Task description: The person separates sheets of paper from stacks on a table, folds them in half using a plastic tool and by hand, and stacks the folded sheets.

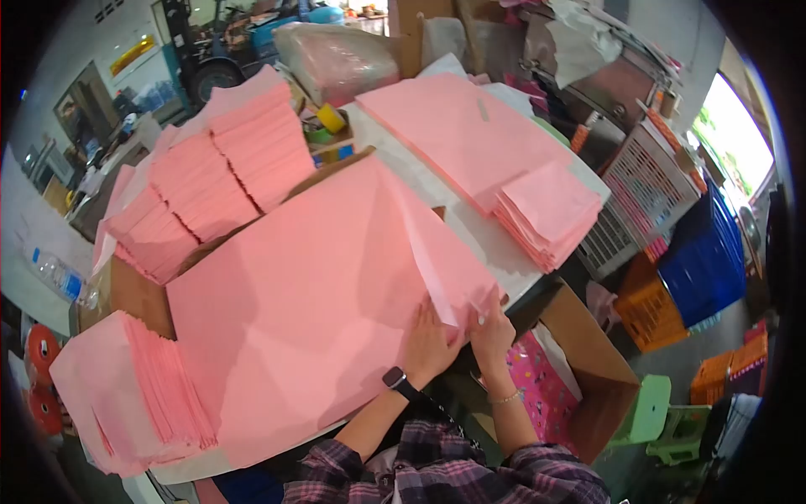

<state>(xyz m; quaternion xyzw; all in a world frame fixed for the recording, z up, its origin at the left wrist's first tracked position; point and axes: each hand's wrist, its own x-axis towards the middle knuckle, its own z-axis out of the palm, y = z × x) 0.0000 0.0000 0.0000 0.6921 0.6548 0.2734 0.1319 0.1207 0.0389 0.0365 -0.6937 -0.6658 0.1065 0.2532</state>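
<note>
A large pink sheet [294, 286], which could be paper or cloth, covers most of the table in front of me. Its right part has a pale folded edge [428, 269]. My left hand [431, 343] rests on the sheet beside this fold, with its fingers stretched out. Close by, my right hand [492, 334] pinches the sheet's near right corner between thumb and fingers. The left wrist carries a dark watch [400, 382].
Pink stacks stand at the left [243, 151], near left [138, 395] and right [550, 210]; a flat pink pile [470, 126] lies behind. A cardboard box [600, 378] sits beside my right arm. Crates [701, 252] and green stools [646, 412] are on the right.
</note>
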